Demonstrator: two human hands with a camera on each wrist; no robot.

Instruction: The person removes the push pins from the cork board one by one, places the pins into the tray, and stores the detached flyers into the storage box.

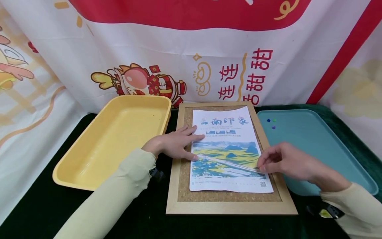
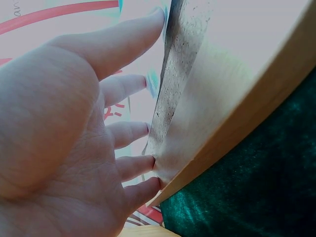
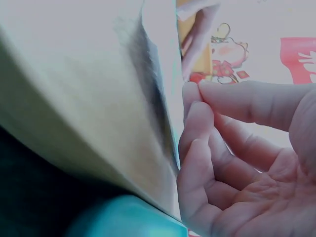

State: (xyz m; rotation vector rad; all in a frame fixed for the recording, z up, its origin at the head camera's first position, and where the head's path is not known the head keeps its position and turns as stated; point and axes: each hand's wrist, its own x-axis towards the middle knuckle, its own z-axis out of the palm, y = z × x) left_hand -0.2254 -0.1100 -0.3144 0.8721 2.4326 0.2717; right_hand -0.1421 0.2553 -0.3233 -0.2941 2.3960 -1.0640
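Note:
A printed poster (image 1: pixel 223 149) with a yellow and blue landscape lies on a wood-framed cork board (image 1: pixel 229 208). My left hand (image 1: pixel 176 142) has its fingers spread, the fingertips and thumb resting on the poster's left edge. In the left wrist view those fingers are long and extended beside the frame (image 2: pixel 212 123). At the poster's right edge, my right hand (image 1: pixel 286 162) has curled fingers, thumb and index tips together. In the right wrist view, a red patch (image 3: pixel 197 77) shows at those tips; I cannot tell what they pinch. A pale diagonal streak crosses the poster between both hands.
A yellow tray (image 1: pixel 119 142) stands left of the board. To the right lies a blue-green tray (image 1: pixel 313 142) with blue, green and purple pieces (image 1: pixel 271 123) in its far left corner. Dark green cloth (image 1: pixel 143 212) covers the table; a printed white curtain (image 1: pixel 167 46) hangs behind.

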